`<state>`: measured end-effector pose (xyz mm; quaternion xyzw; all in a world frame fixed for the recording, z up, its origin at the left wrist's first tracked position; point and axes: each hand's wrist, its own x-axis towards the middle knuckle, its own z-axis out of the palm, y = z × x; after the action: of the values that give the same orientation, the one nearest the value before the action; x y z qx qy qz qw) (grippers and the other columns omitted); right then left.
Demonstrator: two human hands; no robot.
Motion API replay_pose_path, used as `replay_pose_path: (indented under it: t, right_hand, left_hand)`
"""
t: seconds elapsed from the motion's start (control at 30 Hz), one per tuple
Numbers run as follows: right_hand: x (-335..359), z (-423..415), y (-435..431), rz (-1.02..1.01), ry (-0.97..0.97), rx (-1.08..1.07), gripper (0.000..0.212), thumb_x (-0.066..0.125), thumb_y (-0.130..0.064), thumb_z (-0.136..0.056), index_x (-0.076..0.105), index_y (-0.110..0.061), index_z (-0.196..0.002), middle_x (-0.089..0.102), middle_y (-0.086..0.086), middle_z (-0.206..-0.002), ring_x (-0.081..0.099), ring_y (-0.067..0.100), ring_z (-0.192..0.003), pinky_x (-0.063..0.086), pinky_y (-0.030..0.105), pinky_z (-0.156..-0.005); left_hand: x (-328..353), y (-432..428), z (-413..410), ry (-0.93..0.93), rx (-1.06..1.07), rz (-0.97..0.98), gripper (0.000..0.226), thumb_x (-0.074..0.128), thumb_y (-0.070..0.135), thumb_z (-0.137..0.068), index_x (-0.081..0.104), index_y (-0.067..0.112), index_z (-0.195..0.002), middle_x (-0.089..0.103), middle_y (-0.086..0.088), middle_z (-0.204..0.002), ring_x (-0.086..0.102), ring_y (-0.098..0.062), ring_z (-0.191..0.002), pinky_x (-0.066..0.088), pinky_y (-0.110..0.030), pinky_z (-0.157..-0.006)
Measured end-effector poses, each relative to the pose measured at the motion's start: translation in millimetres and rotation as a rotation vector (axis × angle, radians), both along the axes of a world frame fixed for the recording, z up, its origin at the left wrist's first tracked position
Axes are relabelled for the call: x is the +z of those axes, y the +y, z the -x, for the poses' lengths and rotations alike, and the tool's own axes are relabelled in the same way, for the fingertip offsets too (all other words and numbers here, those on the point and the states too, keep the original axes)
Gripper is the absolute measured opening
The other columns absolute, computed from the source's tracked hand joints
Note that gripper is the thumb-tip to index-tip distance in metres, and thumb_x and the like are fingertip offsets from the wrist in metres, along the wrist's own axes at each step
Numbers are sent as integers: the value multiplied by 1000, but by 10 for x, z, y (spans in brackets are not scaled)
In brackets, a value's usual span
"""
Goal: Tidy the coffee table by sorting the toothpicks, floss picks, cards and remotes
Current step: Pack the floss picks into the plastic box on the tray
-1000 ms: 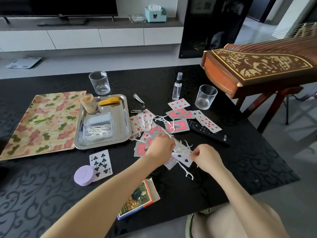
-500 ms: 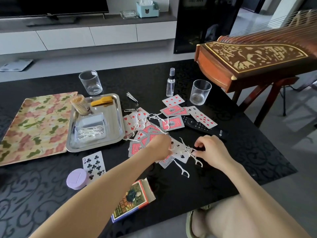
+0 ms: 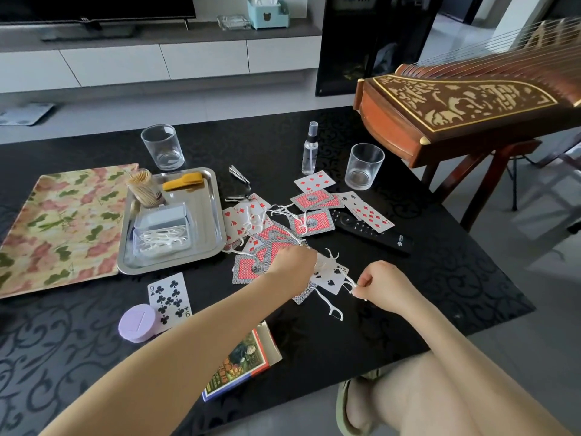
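My left hand (image 3: 292, 265) is curled round a bunch of floss picks (image 3: 330, 258) above the cards (image 3: 311, 223) scattered mid-table (image 3: 440, 278). My right hand (image 3: 385, 283) pinches a single pick (image 3: 350, 283) just beside a face-up spade card (image 3: 333, 280). A loose pick (image 3: 330, 306) lies nearer the front edge. The remote (image 3: 374, 232) lies toward the right edge. The toothpicks (image 3: 141, 184) stand in the far-left corner of the tray (image 3: 217, 212).

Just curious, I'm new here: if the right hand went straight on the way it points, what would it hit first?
Likely the spade card, lying just ahead of the right hand, which pinches a floss pick; past it, the left hand. Depth is unclear.
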<state>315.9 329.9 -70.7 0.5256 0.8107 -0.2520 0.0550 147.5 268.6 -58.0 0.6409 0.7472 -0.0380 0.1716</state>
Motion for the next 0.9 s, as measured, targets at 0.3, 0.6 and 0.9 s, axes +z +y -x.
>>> replay_pose_path:
  t: [0.3, 0.6, 0.9]
  right_hand:
    - [264, 210, -48, 10, 140, -69, 11, 71, -22, -82, 73, -12, -87, 69, -3, -84, 64, 13, -79, 49, 27, -70]
    - [531, 1307, -305, -3, 515, 109, 22, 74, -23, -80, 73, -9, -97, 71, -1, -86, 63, 7, -74, 51, 23, -75]
    - [549, 2651, -444, -108, 397, 356, 16, 69, -23, -85, 73, -14, -97, 72, 0, -99, 65, 17, -91, 50, 28, -73]
  left_hand:
    - [40, -156, 344, -350, 242, -191, 15, 53, 6, -90, 56, 13, -77, 52, -5, -77, 48, -20, -69, 42, -27, -64]
    - [323, -912, 1483, -421, 643, -442, 8, 67, 15, -84, 72, 9, -86, 65, -1, -80, 60, -18, -78, 42, -22, -66]
    - [282, -957, 2355, -106, 595, -174, 22, 66, 15, -85, 70, 13, -106, 70, -4, -104, 65, -20, -90, 53, -31, -81]
